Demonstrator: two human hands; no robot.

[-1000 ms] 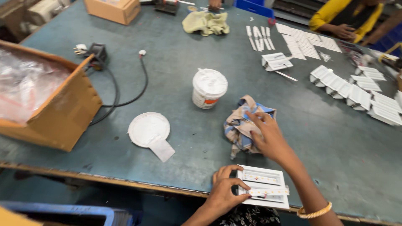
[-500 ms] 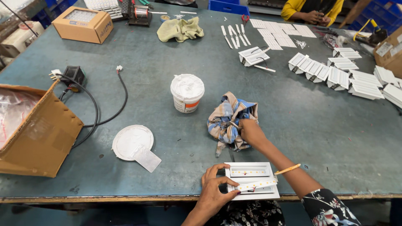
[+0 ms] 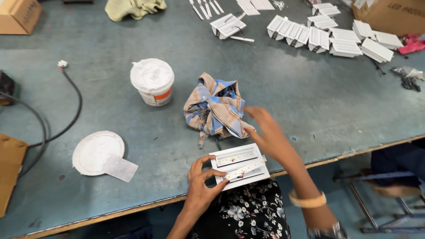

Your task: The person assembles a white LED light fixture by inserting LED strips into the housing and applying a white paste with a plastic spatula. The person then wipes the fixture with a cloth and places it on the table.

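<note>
Fingers (image 3: 208, 160) of the left hand (image 3: 201, 188) pinch the left edge of the white light fixture (image 3: 239, 164) at the counter's (image 3: 310, 102) near edge, a seemingly light, rigid, scratch-prone piece best gripped by its rims, while the right hand (image 3: 270, 137) hovers spread, empty, beside the checked cloth (image 3: 217, 108).

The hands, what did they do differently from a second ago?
The right hand lifted off the striped cloth and came back toward the white light fixture, now empty and open. The left hand still holds the fixture's left end at the table edge. The cloth, tub and lid stayed put.
</note>
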